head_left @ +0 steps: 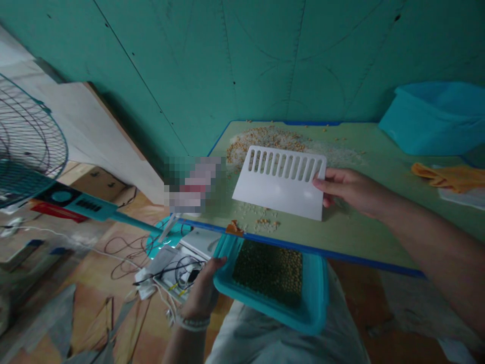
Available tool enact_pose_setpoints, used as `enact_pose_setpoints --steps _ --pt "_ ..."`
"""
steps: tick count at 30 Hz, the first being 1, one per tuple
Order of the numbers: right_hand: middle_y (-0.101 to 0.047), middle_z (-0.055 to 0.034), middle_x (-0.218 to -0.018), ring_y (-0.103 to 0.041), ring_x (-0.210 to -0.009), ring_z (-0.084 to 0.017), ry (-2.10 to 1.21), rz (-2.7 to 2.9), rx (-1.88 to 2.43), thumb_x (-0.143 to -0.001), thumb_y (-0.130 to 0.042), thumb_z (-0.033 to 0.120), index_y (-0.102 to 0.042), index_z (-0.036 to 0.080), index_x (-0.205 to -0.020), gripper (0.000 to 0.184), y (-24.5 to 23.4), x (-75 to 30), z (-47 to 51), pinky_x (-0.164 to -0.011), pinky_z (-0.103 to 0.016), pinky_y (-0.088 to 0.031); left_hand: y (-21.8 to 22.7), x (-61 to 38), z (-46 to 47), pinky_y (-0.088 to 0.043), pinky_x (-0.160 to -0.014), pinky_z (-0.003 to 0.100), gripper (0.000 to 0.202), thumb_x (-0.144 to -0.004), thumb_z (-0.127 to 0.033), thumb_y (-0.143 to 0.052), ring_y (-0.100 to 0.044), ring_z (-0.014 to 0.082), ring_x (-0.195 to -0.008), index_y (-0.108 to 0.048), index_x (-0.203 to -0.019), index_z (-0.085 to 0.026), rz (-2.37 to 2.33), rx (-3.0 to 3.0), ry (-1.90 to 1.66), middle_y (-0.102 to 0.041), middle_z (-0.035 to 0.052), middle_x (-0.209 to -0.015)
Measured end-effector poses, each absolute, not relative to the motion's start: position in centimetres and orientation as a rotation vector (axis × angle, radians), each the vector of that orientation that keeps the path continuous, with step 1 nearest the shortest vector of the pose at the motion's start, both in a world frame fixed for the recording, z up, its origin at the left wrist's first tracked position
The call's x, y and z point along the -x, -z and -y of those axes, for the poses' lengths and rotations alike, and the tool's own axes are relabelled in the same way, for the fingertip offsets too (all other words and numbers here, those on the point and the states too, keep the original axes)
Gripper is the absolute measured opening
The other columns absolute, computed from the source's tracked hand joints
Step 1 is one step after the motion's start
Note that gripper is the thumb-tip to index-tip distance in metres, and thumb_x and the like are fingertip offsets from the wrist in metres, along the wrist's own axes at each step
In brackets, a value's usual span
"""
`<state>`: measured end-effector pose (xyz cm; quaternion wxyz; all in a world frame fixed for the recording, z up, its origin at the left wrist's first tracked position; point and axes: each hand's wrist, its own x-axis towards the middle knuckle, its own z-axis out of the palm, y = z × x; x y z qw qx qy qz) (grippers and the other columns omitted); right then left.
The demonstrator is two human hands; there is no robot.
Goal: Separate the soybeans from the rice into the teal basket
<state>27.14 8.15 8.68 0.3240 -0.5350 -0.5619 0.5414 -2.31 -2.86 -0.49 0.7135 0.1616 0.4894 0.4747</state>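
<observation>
My right hand (343,188) grips the right edge of a white slotted plastic scraper (276,189), thumb on top, held over the tabletop. Behind the scraper lies a spread pile of yellow beans and white grains (261,139). Several loose beans and grains (267,224) sit near the front edge. My left hand (208,283) holds a turquoise plastic tray (320,298) by its left side, just below the table edge and above my lap. Inside the tray are dark green and yellow beans (267,273). A small orange-brown piece (234,227) lies at the table edge by the tray.
The pale green table (371,222) has a blue rim and stands against a green wall (265,60). A blue bin (435,121) and an orange cloth (450,177) are at the right. At the left are a fan (30,146), cables and a power strip on the floor.
</observation>
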Motion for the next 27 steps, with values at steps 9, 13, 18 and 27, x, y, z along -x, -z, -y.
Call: enact_pose_setpoints --steps 9,13,18,27 --pt "-0.057 0.0027 -0.058 -0.046 -0.046 -0.008 -1.428 1.473 1.402 -0.063 -0.074 0.05 -0.059 0.017 -0.074 0.038 -8.68 -26.99 -8.12 -0.046 -0.025 -0.034 0.97 1.95 3.07 -0.044 -0.1 0.044 0.025 -0.063 -0.028 -0.075 -0.063 0.0387 -0.111 -0.079 -0.084 -0.016 -0.999 -0.401 -1.021 -0.081 0.008 -0.088" --pt "-0.057 0.0027 -0.058 -0.046 -0.046 -0.008 -1.437 1.492 1.383 -0.065 -0.073 0.05 -0.059 0.017 -0.075 0.037 -8.74 -27.01 -8.11 -0.046 -0.025 -0.033 0.69 1.95 3.05 -0.043 -0.101 0.043 0.023 -0.065 -0.026 -0.074 -0.063 0.038 -0.112 -0.079 -0.085 -0.016 -0.971 -0.412 -1.028 -0.08 0.0082 -0.09" --pt "-0.056 0.0035 -0.057 -0.046 -0.046 -0.008 -1.457 1.521 1.378 -0.065 -0.074 0.051 -0.057 0.018 -0.073 0.038 -8.83 -26.99 -8.06 -0.046 -0.025 -0.033 0.86 1.91 3.02 -0.042 -0.102 0.045 0.023 -0.066 -0.027 -0.073 -0.065 0.0383 -0.109 -0.08 -0.085 -0.018 -0.953 -0.419 -1.019 -0.081 0.0072 -0.09" --pt "-0.055 0.0037 -0.057 -0.047 -0.046 -0.008 -1.53 1.606 1.376 -0.064 -0.074 0.053 -0.057 0.017 -0.071 0.041 -9.22 -26.66 -7.62 -0.047 -0.025 -0.034 1.15 1.82 3.01 -0.041 -0.103 0.045 0.026 -0.063 -0.03 -0.076 -0.063 0.0385 -0.111 -0.08 -0.086 -0.018 -0.995 -0.396 -1.019 -0.08 0.0063 -0.092"
